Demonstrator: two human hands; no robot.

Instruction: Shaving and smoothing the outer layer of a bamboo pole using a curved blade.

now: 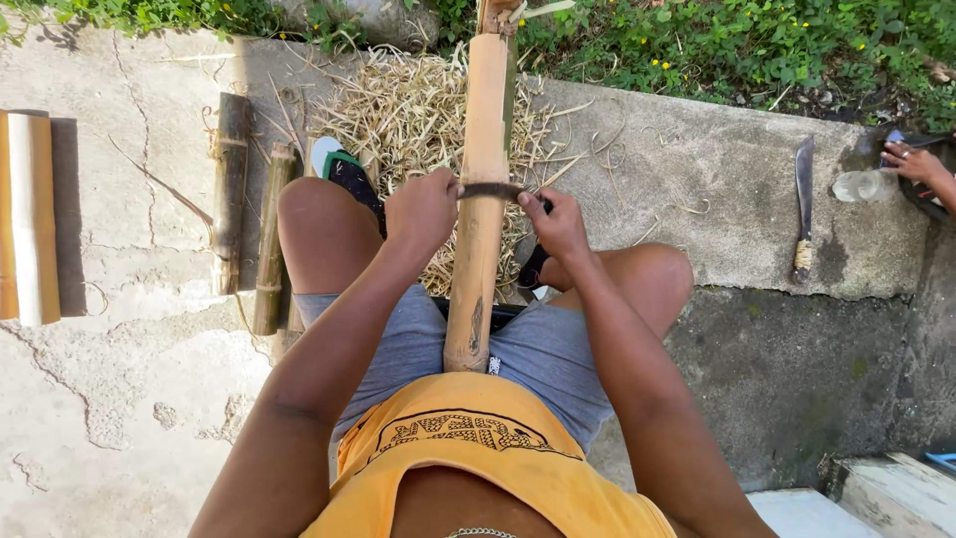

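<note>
Shavings (418, 120) heaped around bamboo pole (485, 199) — machete (804, 204) well apart

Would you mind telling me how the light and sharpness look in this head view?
Head view: hard sunlight on the concrete, with a crisp shadow beside the split bamboo pieces; sharp focus on the left hand, right hand, blade and bamboo pole; edges bend slightly, wide-angle.

A machete (804, 206) lies on the concrete ledge (717, 189), near a clear plastic bottle (864, 185).
</note>
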